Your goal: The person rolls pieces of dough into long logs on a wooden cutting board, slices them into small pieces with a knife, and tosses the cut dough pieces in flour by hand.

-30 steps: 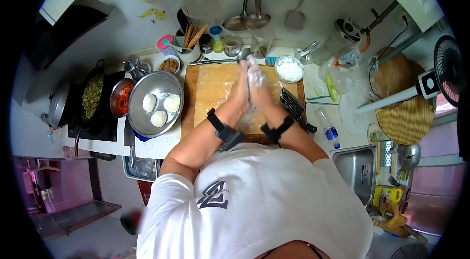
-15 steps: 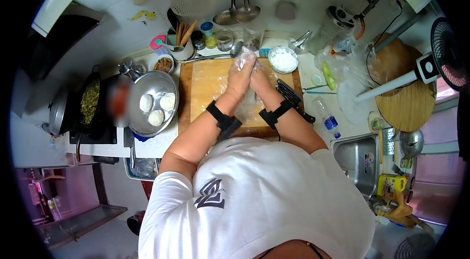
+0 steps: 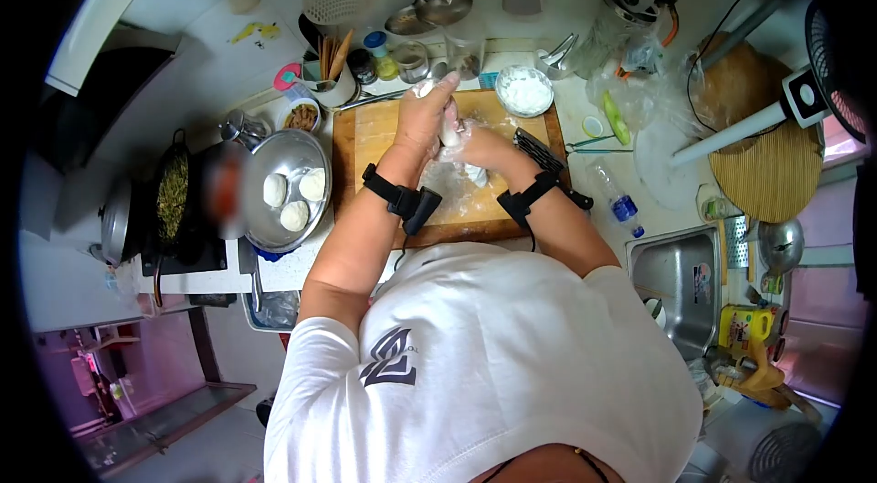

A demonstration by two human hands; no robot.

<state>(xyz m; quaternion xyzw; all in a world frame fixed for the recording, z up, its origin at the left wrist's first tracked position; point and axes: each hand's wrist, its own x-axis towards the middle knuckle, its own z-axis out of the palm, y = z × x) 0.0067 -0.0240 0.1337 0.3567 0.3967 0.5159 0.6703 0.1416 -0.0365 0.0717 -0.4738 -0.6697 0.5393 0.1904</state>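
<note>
Dough point(image 3: 450, 131), white and floury, shows between two bare hands above the wooden cutting board point(image 3: 370, 131), a little above the centre of the frame. The left hand point(image 3: 423, 124) is bent around the dough, its fingers drawn narrow against it. The right hand point(image 3: 484, 149) meets it from the lower right, fingers curled in next to the dough; how firmly they close cannot be told. Another white piece point(image 3: 476, 175) lies on the floured board, just below the right hand. Black straps circle both wrists.

Writing is scarce. The white T-shirt point(image 3: 521, 355), filling the lower centre, has a dark angular logo point(image 3: 390, 358) with small lettering beside it, too small to read. A clear bottle point(image 3: 618, 201) on the bench point(image 3: 585, 200), right of the board, wears a blue label, its words illegible. The sticker point(image 3: 701, 283) in the metal sink point(image 3: 681, 255) at right is also unreadable, as is the print on a yellow package point(image 3: 738, 328) below.

Left of the board, a steel bowl point(image 3: 289, 159) holds three white dough balls point(image 3: 293, 215). A bowl of white powder point(image 3: 524, 90) sits at the board's upper right, above a black-handled slotted tool point(image 3: 541, 152).
</note>
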